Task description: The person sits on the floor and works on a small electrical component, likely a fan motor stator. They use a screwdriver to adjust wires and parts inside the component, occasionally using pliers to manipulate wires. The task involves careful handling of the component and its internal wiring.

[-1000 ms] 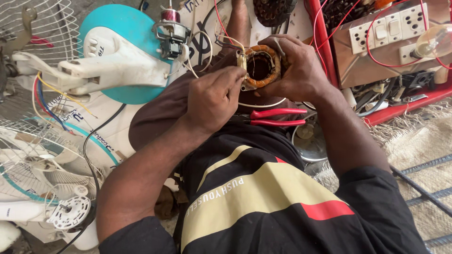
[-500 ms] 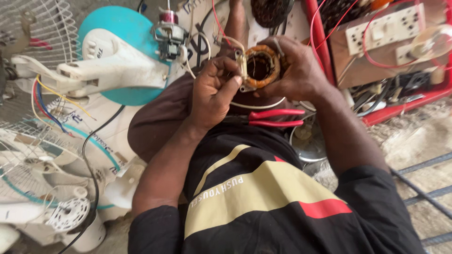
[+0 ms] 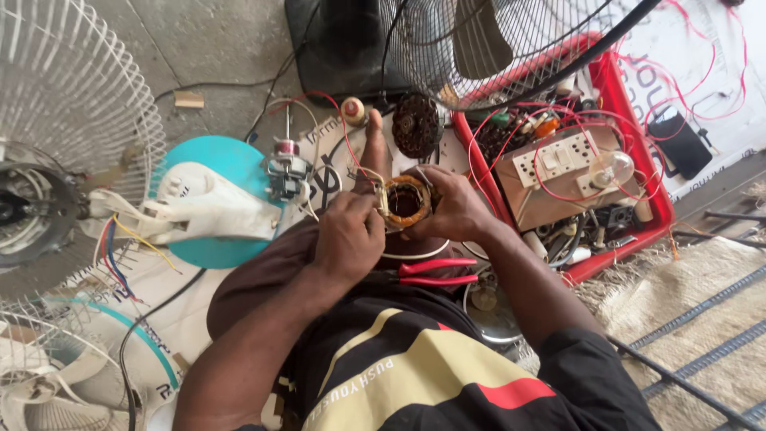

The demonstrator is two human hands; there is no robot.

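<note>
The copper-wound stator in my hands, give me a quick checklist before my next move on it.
1. Stator gripped by both hands: ok; right hand cups it, left hand pinches its left edge.
2. Red wire free of snags: cannot tell.
3. Red-handled pliers within reach on lap: ok.
4. Winding condition: cannot tell, partly covered by fingers.
5. Surroundings uncluttered: not ok; fan guard and red tray crowd close.

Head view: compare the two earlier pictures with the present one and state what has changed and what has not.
The camera has tilted up, so the red plastic tray and black fan grille show more fully. Both hands stay on the round copper-wound motor coil: left hand at its left rim, right hand cupping it. The red-handled pliers remain on the lap.
</note>
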